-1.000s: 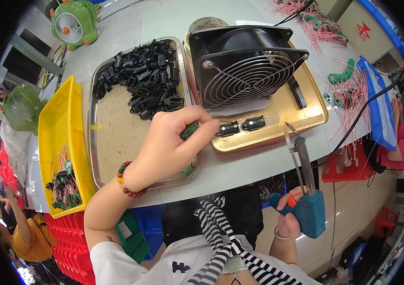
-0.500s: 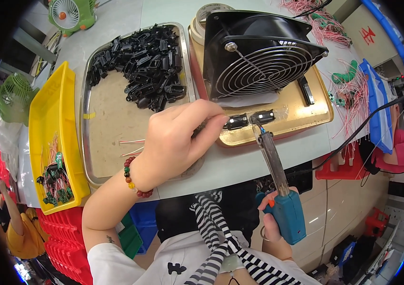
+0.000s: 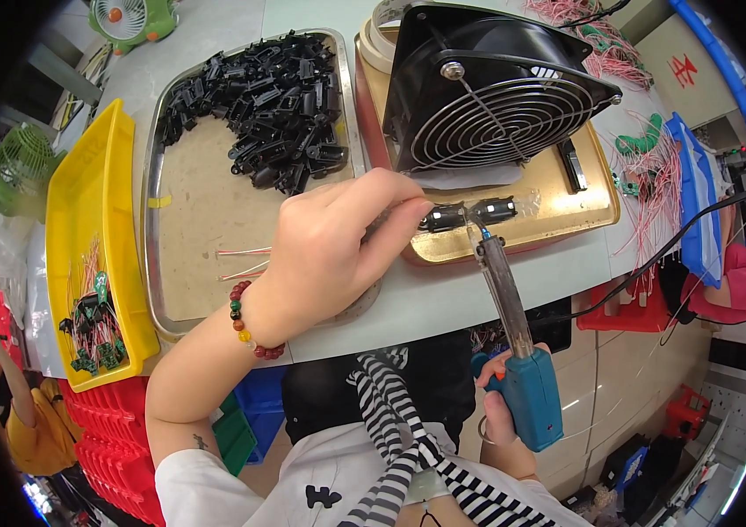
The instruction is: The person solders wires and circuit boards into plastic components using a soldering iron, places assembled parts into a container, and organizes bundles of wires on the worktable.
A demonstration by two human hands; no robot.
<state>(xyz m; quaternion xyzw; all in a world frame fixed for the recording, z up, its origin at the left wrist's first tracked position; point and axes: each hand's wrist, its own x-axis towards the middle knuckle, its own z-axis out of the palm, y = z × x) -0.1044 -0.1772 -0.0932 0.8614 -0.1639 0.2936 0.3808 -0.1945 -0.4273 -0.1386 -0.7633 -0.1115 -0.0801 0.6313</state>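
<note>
My left hand is closed in a pinch at the left end of a black plastic housing. What lies between its fingertips is hidden. Red and white wires come out from beneath this hand on its left. In my right hand is a teal soldering gun, pointing up and away from me. Its tip reaches the gap between that housing and a second black housing; whether it touches either is too small to tell. Both housings lie along the front of a gold-coloured tray.
A black fan with a wire guard stands on the gold tray, beside tape rolls. Left is a metal tray heaped with black housings. A yellow bin holds wired boards. A black cable crosses the right side.
The whole view has shifted slightly. Both hands keep nearly the same pose, with the soldering gun's tip still beside the two housings.
</note>
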